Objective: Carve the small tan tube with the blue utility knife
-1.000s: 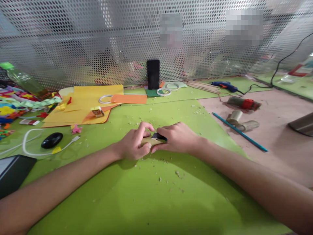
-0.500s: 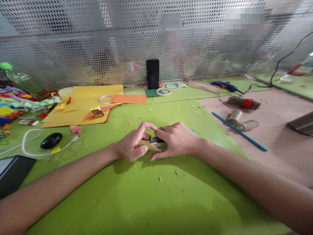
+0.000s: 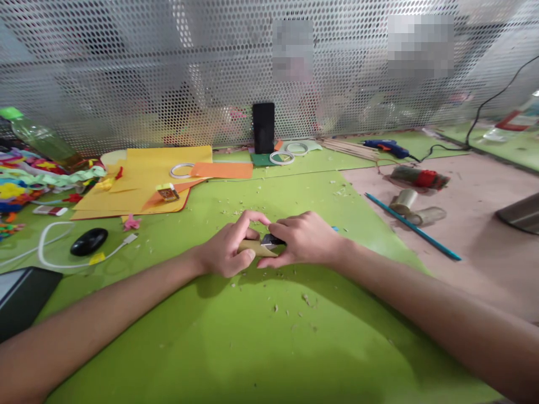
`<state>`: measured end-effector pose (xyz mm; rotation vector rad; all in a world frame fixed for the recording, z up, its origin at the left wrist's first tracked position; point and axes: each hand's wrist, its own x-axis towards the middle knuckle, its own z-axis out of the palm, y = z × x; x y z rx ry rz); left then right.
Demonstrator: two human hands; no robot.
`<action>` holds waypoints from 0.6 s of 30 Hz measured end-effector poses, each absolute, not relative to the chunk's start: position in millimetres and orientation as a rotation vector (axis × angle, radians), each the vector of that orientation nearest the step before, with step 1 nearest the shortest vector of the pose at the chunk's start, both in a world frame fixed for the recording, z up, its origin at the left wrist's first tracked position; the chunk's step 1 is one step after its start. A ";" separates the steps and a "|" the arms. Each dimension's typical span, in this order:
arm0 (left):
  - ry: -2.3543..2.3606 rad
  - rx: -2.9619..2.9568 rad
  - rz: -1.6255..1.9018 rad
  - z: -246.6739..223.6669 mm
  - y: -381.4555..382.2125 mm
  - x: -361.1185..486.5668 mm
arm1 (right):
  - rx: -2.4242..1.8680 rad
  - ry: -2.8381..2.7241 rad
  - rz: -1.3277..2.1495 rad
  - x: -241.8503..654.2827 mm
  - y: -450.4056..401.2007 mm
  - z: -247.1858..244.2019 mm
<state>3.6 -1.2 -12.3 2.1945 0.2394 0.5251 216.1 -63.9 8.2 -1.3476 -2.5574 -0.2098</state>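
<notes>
On the near part of the green table [image 3: 236, 348] lie scattered shavings [image 3: 305, 298], just this side of the two hands. A dark case [image 3: 31, 300] stands at the left, partly out of view.

Beyond the shavings, the left hand [image 3: 227, 247] pinches a tan tube [image 3: 251, 246] between thumb and fingers, its forefinger arched above. The tube lies on its side in the middle of the table, between the hands. The right hand [image 3: 306, 238] is curled about a knife [image 3: 277, 240], with the blade toward the left hand and just over the tube's right part; its thumb sits by the tube's near side, though whether it touches I cannot tell.

The step in hand looks like paring or cutting the tube — the shavings fit that. The next move seems to call for a firm left grip and a low, steady blade angle, with the left fingers clear of the edge.

Farther off, a black mouse [image 3: 89, 242] lies to the left, and to the right a blue pencil [image 3: 412, 226] slants just beside two short tubes [image 3: 426, 216]. Behind are yellow paper [image 3: 168, 157], a small box [image 3: 168, 192], thin sticks [image 3: 347, 148] and a blue glue gun [image 3: 387, 147]. A phone [image 3: 264, 128] stands upright before the perforated screen [image 3: 227, 56].
</notes>
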 end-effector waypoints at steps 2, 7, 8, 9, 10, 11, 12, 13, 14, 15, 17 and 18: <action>0.270 2.214 0.561 -14.2 -1.3 3.8 | -1.431 -2.536 -0.175 216.8 -63.4 9.8; 0.342 2.281 0.626 -18.6 -1.0 5.7 | -1.546 -2.504 -0.143 218.2 -62.6 11.1; 0.355 2.291 0.631 -18.5 -1.1 6.1 | -1.550 -2.503 -0.149 218.3 -62.6 10.9; 0.373 2.302 0.633 -17.7 -1.3 6.6 | -1.559 -2.499 -0.160 218.5 -62.6 10.7; 0.393 2.313 0.633 -16.3 -1.6 7.0 | -1.573 -2.494 -0.176 218.6 -62.6 10.6; 0.415 2.325 0.629 -14.3 -2.1 7.6 | -1.591 -2.487 -0.196 218.7 -62.6 10.6; 0.442 2.340 0.618 -11.7 -2.6 8.2 | -1.609 -2.480 -0.216 218.8 -62.5 10.7; 0.462 2.356 0.602 -8.9 -3.1 8.8 | -1.623 -2.477 -0.231 218.9 -62.5 10.9; 0.488 2.370 0.577 -6.0 -3.5 9.6 | -1.633 -2.475 -0.243 218.9 -62.4 11.2; 0.513 2.375 0.557 -3.4 -3.6 10.3 | -1.639 -2.474 -0.251 218.8 -62.4 11.6; 0.537 2.378 0.520 0.5 -3.3 12.0 | -1.645 -2.472 -0.262 218.4 -62.3 12.7; 0.544 2.383 0.508 1.5 -2.8 12.8 | -1.656 -2.466 -0.267 218.2 -62.3 13.4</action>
